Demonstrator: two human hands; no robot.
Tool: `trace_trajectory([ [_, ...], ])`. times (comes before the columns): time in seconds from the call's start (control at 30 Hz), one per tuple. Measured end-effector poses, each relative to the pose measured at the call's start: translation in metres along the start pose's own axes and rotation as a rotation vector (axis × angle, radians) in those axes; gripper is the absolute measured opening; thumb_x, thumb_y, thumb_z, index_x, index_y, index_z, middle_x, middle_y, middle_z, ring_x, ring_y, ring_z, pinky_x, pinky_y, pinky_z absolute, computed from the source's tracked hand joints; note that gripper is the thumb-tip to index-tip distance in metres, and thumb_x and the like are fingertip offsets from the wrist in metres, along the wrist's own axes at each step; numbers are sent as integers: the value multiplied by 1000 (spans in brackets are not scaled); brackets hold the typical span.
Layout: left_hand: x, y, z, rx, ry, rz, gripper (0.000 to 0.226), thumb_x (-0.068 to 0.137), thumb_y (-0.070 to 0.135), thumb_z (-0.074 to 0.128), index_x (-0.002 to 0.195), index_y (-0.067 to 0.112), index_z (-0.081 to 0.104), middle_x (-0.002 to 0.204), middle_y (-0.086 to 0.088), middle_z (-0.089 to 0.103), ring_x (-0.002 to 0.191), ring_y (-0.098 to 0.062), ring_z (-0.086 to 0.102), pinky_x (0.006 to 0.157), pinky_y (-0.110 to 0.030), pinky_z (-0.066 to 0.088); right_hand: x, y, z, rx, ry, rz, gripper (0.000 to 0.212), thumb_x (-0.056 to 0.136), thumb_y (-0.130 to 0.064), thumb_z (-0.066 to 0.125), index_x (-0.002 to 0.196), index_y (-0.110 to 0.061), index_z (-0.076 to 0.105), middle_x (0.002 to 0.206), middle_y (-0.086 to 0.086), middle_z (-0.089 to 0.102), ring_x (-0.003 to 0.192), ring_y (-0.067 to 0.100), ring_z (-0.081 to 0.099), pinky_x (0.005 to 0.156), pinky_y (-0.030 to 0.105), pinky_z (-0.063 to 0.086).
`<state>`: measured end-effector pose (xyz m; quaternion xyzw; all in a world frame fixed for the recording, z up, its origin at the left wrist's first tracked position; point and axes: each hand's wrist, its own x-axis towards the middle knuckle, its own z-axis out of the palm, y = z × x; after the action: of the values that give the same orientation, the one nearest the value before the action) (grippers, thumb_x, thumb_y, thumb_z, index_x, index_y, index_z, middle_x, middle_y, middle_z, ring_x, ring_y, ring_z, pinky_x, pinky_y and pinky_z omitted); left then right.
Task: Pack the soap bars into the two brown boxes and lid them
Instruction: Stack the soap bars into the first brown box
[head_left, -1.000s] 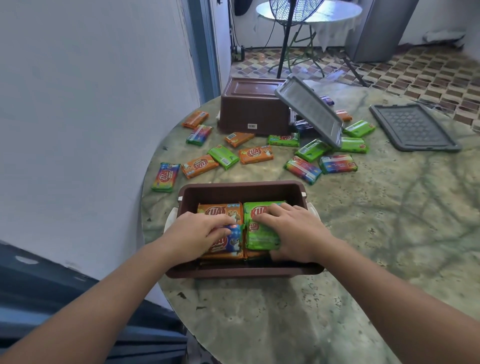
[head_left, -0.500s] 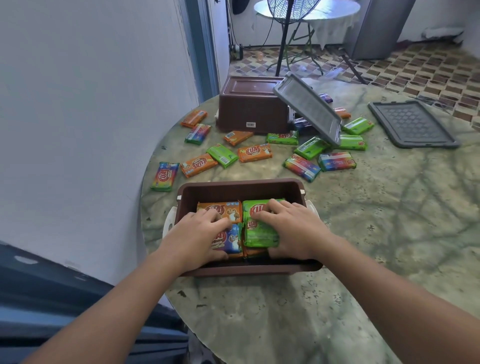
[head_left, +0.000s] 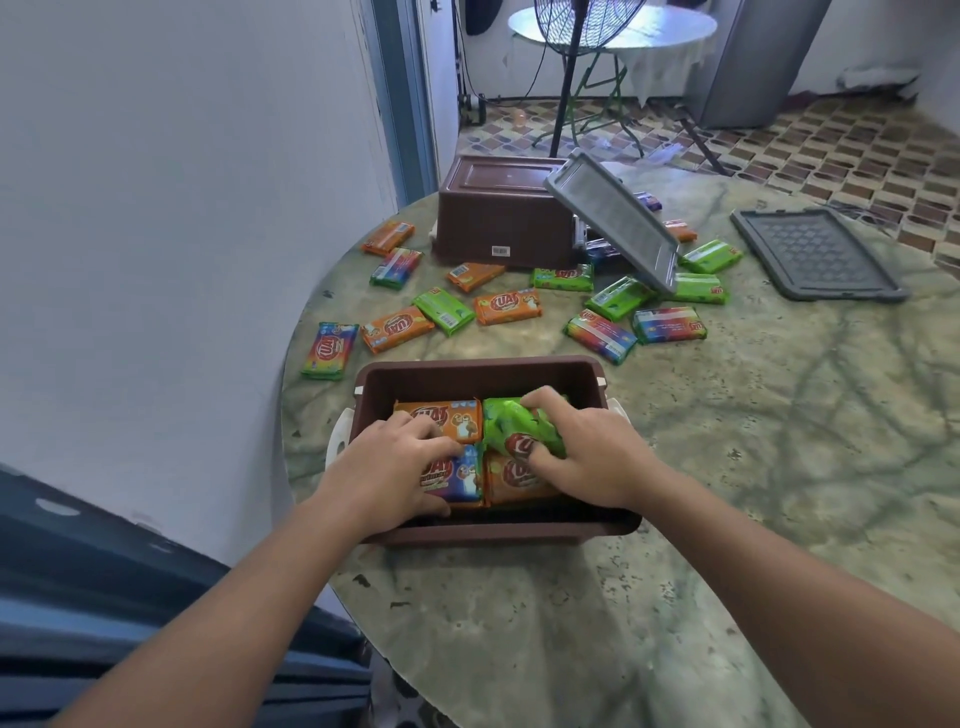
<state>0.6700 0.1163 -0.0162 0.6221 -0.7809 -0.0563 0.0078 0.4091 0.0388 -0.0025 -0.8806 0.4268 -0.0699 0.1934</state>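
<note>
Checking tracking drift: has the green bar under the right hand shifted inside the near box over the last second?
Yes. The green bar, flat before, is now tilted, its near end lifted off the orange bar below, gripped by the right hand.

Brown for the near box (head_left: 483, 371) and the overturned far box (head_left: 501, 218); grey, with a dimpled grid, for the flat lid (head_left: 818, 257). Green, orange and rainbow-striped (red logo ovals on several) for the soap bars (head_left: 506, 306). Mottled green marble with dark veins for the surface (head_left: 753, 415). Brown-and-cream chequered tiles for the floor (head_left: 841, 150).
</note>
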Motion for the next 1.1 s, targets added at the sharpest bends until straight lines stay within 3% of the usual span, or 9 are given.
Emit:
trace_trajectory([
  [0.13, 0, -1, 0, -13, 14, -12, 74, 77, 77, 66, 142, 46, 47, 136, 17, 48, 123, -9, 40, 99, -30, 41, 7, -2, -4, -27, -129, 60, 35, 104, -51, 44, 135, -38, 37, 100, -9, 69, 96, 20, 67, 82, 39, 43],
  [0.2, 0, -1, 1, -26, 15, -20, 74, 77, 77, 66, 141, 46, 48, 134, 17, 49, 121, -9, 40, 98, -30, 42, 9, -4, -6, -49, -177, 73, 40, 105, -50, 42, 144, -45, 40, 123, -6, 69, 118, 24, 62, 91, 39, 42],
  [0.27, 0, 0, 0, -36, 18, -25, 73, 77, 76, 67, 140, 46, 48, 133, 16, 49, 120, -9, 41, 98, -30, 43, 11, -5, -9, -87, -208, 65, 45, 106, -49, 41, 152, -48, 39, 153, -12, 52, 138, 21, 50, 105, 39, 38],
  [0.33, 0, 0, 0, -45, 21, -27, 72, 78, 75, 68, 140, 46, 47, 133, 16, 49, 121, -9, 41, 98, -30, 43, 11, -7, -10, -119, -224, 47, 47, 107, -49, 39, 154, -51, 37, 161, -15, 42, 145, 18, 42, 111, 38, 35],
  [0.6, 0, 2, -1, -11, 21, -19, 74, 79, 72, 69, 144, 44, 46, 136, 15, 48, 124, -10, 40, 100, -31, 42, 9, -10, -3, -272, -191, -88, 53, 106, -57, 33, 159, -48, 27, 156, -6, 42, 138, 19, 46, 106, 37, 36],
  [0.7, 0, 1, -1, -5, 27, -19, 73, 80, 69, 70, 144, 45, 45, 136, 14, 48, 124, -10, 40, 101, -32, 42, 8, -8, -1, -341, -182, -140, 75, 94, -71, 49, 160, -44, 24, 154, -4, 40, 139, 18, 45, 109, 36, 36],
  [0.8, 0, 1, 0, -3, 25, -18, 72, 80, 68, 70, 143, 45, 45, 136, 14, 48, 124, -11, 40, 101, -33, 43, 9, -6, 5, -372, -170, -159, 92, 82, -67, 71, 156, -40, 24, 152, -6, 41, 139, 18, 43, 110, 37, 40],
  [0.93, 0, 1, 0, -14, 23, -15, 71, 81, 68, 70, 143, 45, 44, 137, 13, 48, 124, -11, 40, 102, -34, 44, 8, -7, 5, -311, -105, -160, 81, 80, -58, 78, 143, -31, 34, 145, -8, 49, 135, 16, 48, 105, 33, 42],
  [1.1, 0, 1, 0, -17, 27, -12, 72, 80, 71, 69, 142, 45, 44, 138, 14, 47, 125, -10, 39, 101, -33, 44, 5, -6, 3, -317, -93, -174, 77, 76, -66, 73, 138, -31, 44, 138, -8, 51, 126, 17, 47, 103, 32, 41],
])
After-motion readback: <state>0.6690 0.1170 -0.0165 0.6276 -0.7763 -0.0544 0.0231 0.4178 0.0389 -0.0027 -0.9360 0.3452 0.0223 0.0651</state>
